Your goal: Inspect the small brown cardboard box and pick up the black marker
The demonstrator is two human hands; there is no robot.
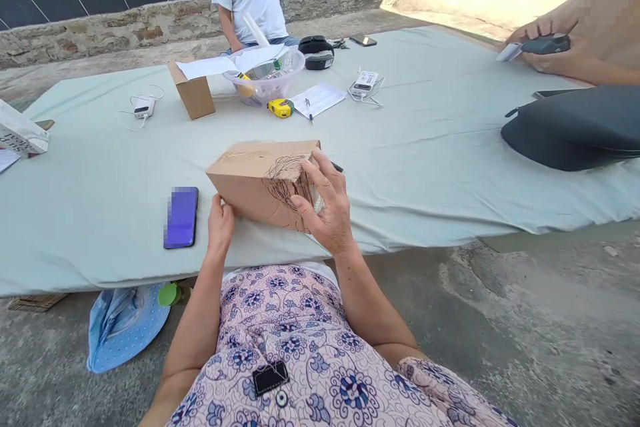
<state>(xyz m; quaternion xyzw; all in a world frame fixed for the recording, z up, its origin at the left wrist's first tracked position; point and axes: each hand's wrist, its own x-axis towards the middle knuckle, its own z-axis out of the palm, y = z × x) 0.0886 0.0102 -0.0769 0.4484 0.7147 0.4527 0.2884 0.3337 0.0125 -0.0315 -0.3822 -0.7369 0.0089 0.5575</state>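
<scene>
A brown cardboard box [250, 190] lies on its side on the cloth-covered table in front of me. Dark scribbled lines [285, 180] run over its top and front near the right end. My left hand [221, 221] grips the lower left corner, its fingers partly hidden behind the box. Around the right end curves my right hand [330, 207], thumb on the front and fingers over the top edge. A short dark stick-like thing [338, 167] juts out behind that hand; its kind cannot be made out. To the left of the box lies a phone [183, 217].
Beyond the box are a yellow tape measure [281, 107], a pen [309, 111] on paper [325, 99], a plastic basket [260, 90] and a smaller box [196, 97]. A black case [575, 127] lies right. Two people are at the table; one handles a dark object [546, 44].
</scene>
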